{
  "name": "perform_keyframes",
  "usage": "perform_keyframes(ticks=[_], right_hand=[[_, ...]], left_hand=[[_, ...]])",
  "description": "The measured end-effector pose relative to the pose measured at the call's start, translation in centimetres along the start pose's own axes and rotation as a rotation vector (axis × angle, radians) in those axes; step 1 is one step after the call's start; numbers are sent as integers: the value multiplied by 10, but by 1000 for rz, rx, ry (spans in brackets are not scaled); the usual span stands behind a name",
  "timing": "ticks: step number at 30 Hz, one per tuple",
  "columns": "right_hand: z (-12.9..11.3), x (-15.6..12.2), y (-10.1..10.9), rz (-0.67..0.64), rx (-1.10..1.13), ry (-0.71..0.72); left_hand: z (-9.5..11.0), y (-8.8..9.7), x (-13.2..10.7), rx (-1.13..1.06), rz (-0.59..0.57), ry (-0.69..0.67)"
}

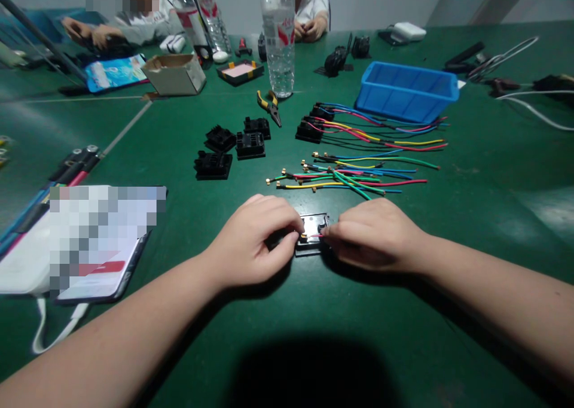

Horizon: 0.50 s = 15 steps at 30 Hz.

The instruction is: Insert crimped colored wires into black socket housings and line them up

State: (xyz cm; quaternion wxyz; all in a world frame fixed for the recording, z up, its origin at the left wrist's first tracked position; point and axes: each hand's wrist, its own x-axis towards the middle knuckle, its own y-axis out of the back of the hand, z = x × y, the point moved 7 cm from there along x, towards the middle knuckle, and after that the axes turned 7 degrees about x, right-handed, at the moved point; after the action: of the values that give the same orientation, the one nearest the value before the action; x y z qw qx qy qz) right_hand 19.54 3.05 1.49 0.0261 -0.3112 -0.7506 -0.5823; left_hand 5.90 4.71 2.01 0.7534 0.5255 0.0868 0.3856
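Head view, looking down on a green table (493,216): just below the middle of the frame the left hand (251,240) is curled shut around the left side of a small black plastic connector housing (314,231) lying flat on the table, while the right hand (374,234) pinches a thin red wire with a brass tip (313,236) against the housing's front edge, fingertips of both hands almost meeting. Just above them lies a loose bundle of coloured wires (350,177), and higher, toward the upper right, two wired black connectors (314,124) sit beside a blue plastic bin (406,91). Four empty black housings (233,145) cluster left of centre, with yellow-handled pliers (269,106) and a clear water bottle (278,37) above them. A phone (103,258) rests at the lower left. Other people's hands (309,28) show at the top edge.
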Motion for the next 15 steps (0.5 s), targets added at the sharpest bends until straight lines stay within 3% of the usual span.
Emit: perform_keyframes(ticks=[15], right_hand=[[-1, -1, 1, 16, -81, 5]], left_hand=[[3, 2, 1, 57, -29, -14]])
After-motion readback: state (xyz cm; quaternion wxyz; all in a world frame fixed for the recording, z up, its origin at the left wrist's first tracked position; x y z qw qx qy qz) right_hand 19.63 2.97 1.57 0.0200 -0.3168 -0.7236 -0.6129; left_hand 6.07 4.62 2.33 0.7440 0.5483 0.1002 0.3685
